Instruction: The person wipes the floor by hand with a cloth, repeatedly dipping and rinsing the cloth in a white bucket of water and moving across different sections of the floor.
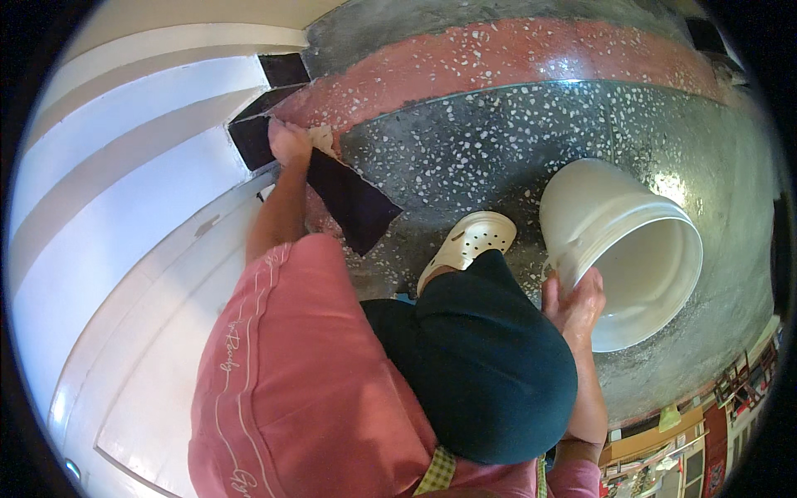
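Note:
My left hand (291,143) is low by the wall corner, its fingers against the black skirting tile (250,142). Beside it a dark flat piece (352,199) with a pale, uneven edge lies over the floor; whether it is cloth or tile, and whether the hand grips it, I cannot tell. A small pale patch (322,138) shows at its upper end. At the right, my right hand (576,305) grips the rim of a white plastic bucket (598,199). The bucket is tilted, its mouth towards the lower right, and a pale inside is visible.
Terrazzo floor (461,149) in grey and red, with shiny spots, spreads ahead. One foot in a white clog (476,239) stands between the hands. A white door (155,324) and white wall (143,230) run along the left. Chairs (744,386) and shelves with goods stand far off at lower right.

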